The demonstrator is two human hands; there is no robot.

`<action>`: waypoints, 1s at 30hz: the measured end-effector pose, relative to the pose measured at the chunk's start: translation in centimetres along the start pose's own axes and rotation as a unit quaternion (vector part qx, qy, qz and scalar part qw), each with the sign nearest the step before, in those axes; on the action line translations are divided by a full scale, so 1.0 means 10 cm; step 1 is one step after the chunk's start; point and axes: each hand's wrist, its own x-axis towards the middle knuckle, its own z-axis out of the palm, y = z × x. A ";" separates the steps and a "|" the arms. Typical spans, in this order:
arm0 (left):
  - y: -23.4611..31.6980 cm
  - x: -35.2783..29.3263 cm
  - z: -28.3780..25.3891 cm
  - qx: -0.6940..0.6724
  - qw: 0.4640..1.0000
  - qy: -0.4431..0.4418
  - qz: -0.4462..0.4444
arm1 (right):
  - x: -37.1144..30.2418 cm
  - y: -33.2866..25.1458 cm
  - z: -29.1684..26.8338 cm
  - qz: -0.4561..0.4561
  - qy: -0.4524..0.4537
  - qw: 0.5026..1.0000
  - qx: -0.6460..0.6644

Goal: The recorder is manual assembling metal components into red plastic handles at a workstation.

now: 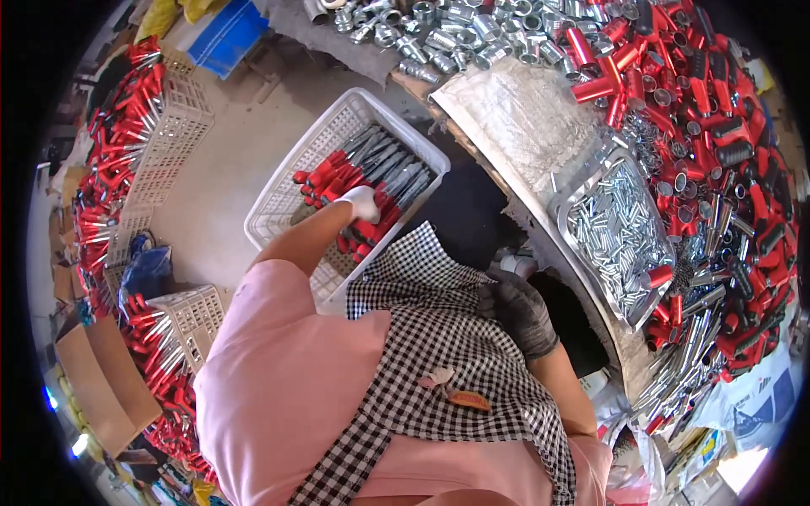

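Observation:
My left hand (363, 205), in a white glove, reaches down into a white plastic basket (291, 173). Its fingers curl over the red handles of tools (325, 175) that look like screwdrivers; their tips are partly hidden. Several of these tools lie side by side there, grey shafts toward the far right wall. On the right, my right hand (519, 312) wears a dark grey glove and rests against my black-and-white checked apron (447, 346). Its fingers bend by the cloth's edge, and whether they grip anything is not visible.
To the right, a bench carries a metal tray (561, 221) of small metal pins, a worn pale board (506, 110), metal sleeves (485, 29) and red handle parts (704, 80). Baskets (169, 135) of red-handled tools stand left, near a cardboard box (105, 384) and a blue bin (228, 38).

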 end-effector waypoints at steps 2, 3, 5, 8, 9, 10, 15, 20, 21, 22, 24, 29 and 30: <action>0.05 0.15 0.09 0.001 1.000 0.023 0.021 | -0.02 0.01 0.01 0.002 0.018 1.000 0.026; 0.09 0.23 0.15 0.000 0.998 0.050 0.036 | -0.03 0.01 0.03 0.007 0.030 0.998 0.051; 0.14 0.47 0.38 -0.009 0.999 0.030 -0.014 | -0.04 0.05 0.00 0.001 0.044 0.997 0.061; -0.24 0.91 0.96 0.003 1.000 0.012 0.026 | -0.01 0.05 -0.02 -0.007 0.032 0.996 0.078; -0.03 0.69 0.82 0.008 0.996 0.052 0.066 | -0.04 0.04 -0.06 -0.029 0.034 0.996 0.083; -0.04 0.55 0.75 0.175 0.977 0.041 0.117 | -0.07 0.06 -0.09 -0.045 0.055 0.996 0.055; -0.42 0.56 1.02 0.217 0.955 0.179 0.089 | -0.01 0.24 -0.31 -0.227 0.054 0.890 -0.392; -0.06 0.57 0.91 0.083 0.987 0.138 -0.027 | 0.00 0.15 -0.23 -0.104 0.123 0.970 -0.183; -0.30 0.76 0.99 0.112 0.986 0.124 -0.014 | -0.16 0.00 -0.08 -0.068 0.128 0.979 -0.143; -0.48 0.99 0.94 0.053 0.999 0.009 0.002 | -0.36 -0.24 0.07 -0.065 0.105 0.961 -0.248; -1.17 1.28 0.77 0.251 0.922 -0.246 0.166 | -0.39 -0.12 -0.13 -0.098 0.072 0.968 -0.220; -1.53 1.16 0.94 -0.116 0.943 -0.091 0.297 | -0.48 -0.20 -0.16 -0.138 0.081 0.969 -0.187; -0.08 0.86 0.88 0.323 0.893 -0.092 0.300 | -0.41 -0.12 -0.27 -0.160 0.144 0.947 -0.239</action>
